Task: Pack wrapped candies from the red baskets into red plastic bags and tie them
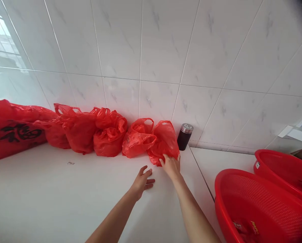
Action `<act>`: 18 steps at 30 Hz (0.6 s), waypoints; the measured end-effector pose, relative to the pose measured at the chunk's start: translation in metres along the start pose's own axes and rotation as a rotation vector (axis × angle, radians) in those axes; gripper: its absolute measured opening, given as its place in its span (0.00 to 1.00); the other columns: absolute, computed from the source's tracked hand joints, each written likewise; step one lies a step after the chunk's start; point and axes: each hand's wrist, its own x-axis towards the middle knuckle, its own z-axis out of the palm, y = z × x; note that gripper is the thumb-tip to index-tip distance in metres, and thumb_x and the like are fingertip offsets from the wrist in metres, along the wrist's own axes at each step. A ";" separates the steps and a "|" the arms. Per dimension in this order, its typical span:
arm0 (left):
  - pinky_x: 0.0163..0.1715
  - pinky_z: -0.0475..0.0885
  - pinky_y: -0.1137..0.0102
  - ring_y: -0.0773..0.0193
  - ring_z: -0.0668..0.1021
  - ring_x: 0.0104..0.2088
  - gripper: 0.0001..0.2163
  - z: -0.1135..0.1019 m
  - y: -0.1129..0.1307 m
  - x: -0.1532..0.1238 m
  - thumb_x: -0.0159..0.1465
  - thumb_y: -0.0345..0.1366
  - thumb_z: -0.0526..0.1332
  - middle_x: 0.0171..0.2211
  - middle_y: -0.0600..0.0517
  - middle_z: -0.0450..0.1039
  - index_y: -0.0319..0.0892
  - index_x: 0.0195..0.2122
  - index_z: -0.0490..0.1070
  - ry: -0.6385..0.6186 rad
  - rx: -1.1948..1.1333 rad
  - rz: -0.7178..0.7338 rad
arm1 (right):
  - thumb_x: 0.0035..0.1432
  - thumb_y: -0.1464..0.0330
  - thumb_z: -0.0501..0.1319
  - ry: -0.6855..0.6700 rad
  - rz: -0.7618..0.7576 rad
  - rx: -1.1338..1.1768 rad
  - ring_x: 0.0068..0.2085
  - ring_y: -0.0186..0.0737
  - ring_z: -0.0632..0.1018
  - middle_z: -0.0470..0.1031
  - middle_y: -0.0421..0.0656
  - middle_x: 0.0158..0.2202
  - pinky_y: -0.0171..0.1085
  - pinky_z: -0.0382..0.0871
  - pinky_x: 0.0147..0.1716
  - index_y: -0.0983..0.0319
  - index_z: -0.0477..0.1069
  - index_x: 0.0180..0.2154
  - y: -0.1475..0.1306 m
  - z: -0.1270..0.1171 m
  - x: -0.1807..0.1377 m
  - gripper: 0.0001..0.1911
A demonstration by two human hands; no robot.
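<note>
My right hand [172, 165] rests on the front of the rightmost red plastic bag [166, 138], its fingers spread against the film. Just left of it, my left hand [142, 182] hovers over the white table with fingers apart and nothing in them. Another red plastic bag [138, 140] with a loop handle stands beside the first, touching it. A dark bottle with a silver lid [185, 136] is upright right behind my right hand's bag. What the bags contain is hidden.
More red bags [80, 131] line the tiled wall [120, 50] to the left, along with a large red bag bearing a black character [21, 131]. At the right are two red plastic baskets [223, 202]. A seam crosses the white table [64, 195]; a small scrap [71, 163] lies on it.
</note>
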 end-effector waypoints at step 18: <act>0.29 0.73 0.68 0.64 0.76 0.27 0.16 -0.038 -0.019 -0.007 0.60 0.49 0.61 0.28 0.51 0.75 0.40 0.35 0.73 0.167 -0.228 0.040 | 0.38 0.75 0.71 -0.285 0.058 0.288 0.55 0.63 0.71 0.57 0.53 0.65 0.48 0.69 0.44 0.59 0.77 0.41 0.002 -0.010 -0.037 0.23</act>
